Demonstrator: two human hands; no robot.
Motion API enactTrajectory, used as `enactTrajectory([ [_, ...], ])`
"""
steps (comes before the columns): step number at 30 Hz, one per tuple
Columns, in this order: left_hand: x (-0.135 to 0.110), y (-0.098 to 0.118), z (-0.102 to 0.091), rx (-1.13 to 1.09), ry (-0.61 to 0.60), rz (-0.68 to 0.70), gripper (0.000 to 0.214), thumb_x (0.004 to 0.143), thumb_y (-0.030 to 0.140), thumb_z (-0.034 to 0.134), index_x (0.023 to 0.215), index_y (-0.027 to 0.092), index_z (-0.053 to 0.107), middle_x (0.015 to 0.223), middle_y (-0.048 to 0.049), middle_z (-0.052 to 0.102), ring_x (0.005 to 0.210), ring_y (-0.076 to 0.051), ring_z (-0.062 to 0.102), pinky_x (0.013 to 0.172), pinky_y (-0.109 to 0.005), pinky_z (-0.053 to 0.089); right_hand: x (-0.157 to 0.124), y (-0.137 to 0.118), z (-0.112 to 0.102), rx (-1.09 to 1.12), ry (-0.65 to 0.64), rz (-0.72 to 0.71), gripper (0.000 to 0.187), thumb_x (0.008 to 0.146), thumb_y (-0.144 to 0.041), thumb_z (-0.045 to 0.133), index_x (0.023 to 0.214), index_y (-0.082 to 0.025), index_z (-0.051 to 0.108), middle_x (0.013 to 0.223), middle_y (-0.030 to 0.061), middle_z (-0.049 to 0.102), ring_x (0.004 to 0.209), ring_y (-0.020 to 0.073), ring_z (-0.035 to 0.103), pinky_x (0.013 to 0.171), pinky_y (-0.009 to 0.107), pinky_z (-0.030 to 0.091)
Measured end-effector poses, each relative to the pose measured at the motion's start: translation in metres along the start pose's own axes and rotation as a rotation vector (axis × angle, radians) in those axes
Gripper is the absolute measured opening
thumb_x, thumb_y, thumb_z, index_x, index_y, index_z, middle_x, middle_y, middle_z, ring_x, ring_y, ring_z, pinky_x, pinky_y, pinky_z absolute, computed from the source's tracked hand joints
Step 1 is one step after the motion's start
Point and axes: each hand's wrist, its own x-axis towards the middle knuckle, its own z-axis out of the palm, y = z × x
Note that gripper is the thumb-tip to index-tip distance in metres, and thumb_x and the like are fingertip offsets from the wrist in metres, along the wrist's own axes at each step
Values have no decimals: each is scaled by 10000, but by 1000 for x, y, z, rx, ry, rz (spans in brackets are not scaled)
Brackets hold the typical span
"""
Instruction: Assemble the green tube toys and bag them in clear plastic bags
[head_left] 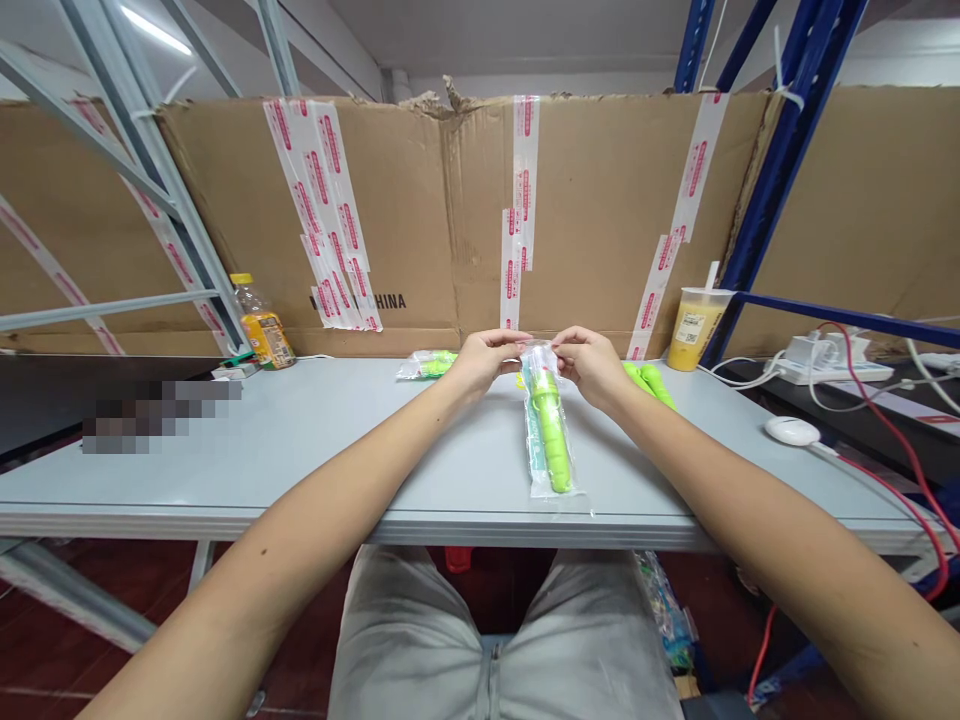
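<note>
A clear plastic bag (534, 440) with a long bright green stick-shaped item (552, 430) inside lies in front of me, its lower end near the table's front edge. My left hand (487, 360) pinches the bag's top left corner. On the opposite corner, the fingers of my right hand (589, 362) are closed on the plastic. Left of my left hand rests another clear bag (426, 365) with something green in it. Beyond my right wrist lie loose green pieces (655, 382), partly hidden by the arm. A bit of yellow shows behind the bag.
On the grey table (300, 440), a juice bottle (264, 325) stands at the back left. A yellow drink cup with a straw (699, 325) is at the back right. White cables, a power strip (832, 368) and a white round device (793, 431) sit farther right. Cardboard (600, 200) walls the back.
</note>
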Motion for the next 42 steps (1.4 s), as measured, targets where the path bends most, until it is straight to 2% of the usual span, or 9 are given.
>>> enactTrajectory([
  [5,0,1,0,10,-48,50,197,638,189,810,824,140,767,882,-84,728,870,-188,661,888,-412,511,1,2,-2,21,-62,-43,133,590,-102,670,647,-184,582,603,-31,531,524,84,458,513,241,372],
  [9,-1,2,0,34,-97,102,174,641,217,808,793,143,767,841,-69,724,835,-177,660,861,-388,520,0,1,-1,42,-97,-54,148,592,-97,657,656,-192,564,603,-42,504,527,79,418,508,231,337],
  [13,-3,5,0,34,-128,123,143,648,235,808,753,152,758,776,-45,710,778,-158,656,827,-363,530,-3,-2,1,46,-107,-21,261,608,-127,694,858,-201,674,621,-36,541,548,96,434,512,237,335],
  [15,-4,6,0,50,-131,127,138,656,241,805,749,152,756,769,-42,705,768,-152,653,825,-359,531,-3,-3,1,39,-108,-14,295,609,-142,713,900,-187,700,634,-27,555,560,101,444,519,242,348],
  [23,-5,10,-1,155,-141,206,59,707,215,751,709,157,742,756,-19,640,747,-129,631,782,-323,525,-1,3,3,91,-92,-69,88,606,-120,675,645,-189,635,591,-31,506,557,87,411,529,223,339],
  [29,-8,14,0,225,-180,243,60,722,154,689,680,160,732,773,-21,611,747,-119,598,760,-305,508,-3,0,5,97,-91,-55,124,527,-50,557,533,-170,591,550,-17,490,532,85,399,509,213,319],
  [34,-8,15,0,219,-170,240,103,708,131,634,657,153,722,762,-28,604,739,-124,580,759,-310,496,-4,-4,4,80,-83,-21,117,524,-80,534,522,-156,623,524,4,486,520,101,417,494,235,340],
  [40,-7,15,0,64,-176,181,71,706,176,656,651,132,663,757,-38,611,770,-135,580,775,-307,484,-5,-10,3,98,-94,-72,100,620,-174,647,532,-163,599,586,2,498,565,108,440,515,259,370],
  [42,-7,13,1,12,-159,129,165,712,222,726,659,142,592,733,-10,584,745,-118,569,768,-301,481,-6,-10,3,78,-123,-80,143,622,-185,701,543,-170,583,596,-4,502,581,107,444,534,262,378],
])
